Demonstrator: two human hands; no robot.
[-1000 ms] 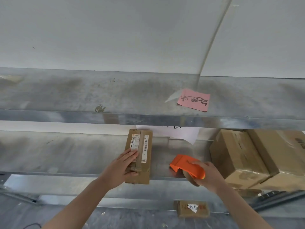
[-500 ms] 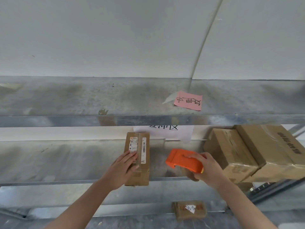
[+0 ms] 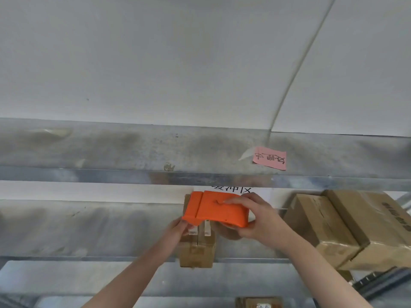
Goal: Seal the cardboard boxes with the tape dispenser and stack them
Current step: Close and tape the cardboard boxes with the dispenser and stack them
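Observation:
A small cardboard box with white labels lies on the metal shelf, its near end over the shelf's front edge. My left hand rests on the box's left side, partly hidden by the tape dispenser. My right hand grips the orange tape dispenser and holds it over the far half of the box. Whether the dispenser touches the box is hidden.
Two larger cardboard boxes sit side by side on the same shelf at the right. A pink note sticks to the upper shelf. Another small box lies on a lower level. A white wall is behind.
My right hand has carried the tape dispenser left, from beside the box to over its far half. My left hand stays on the box.

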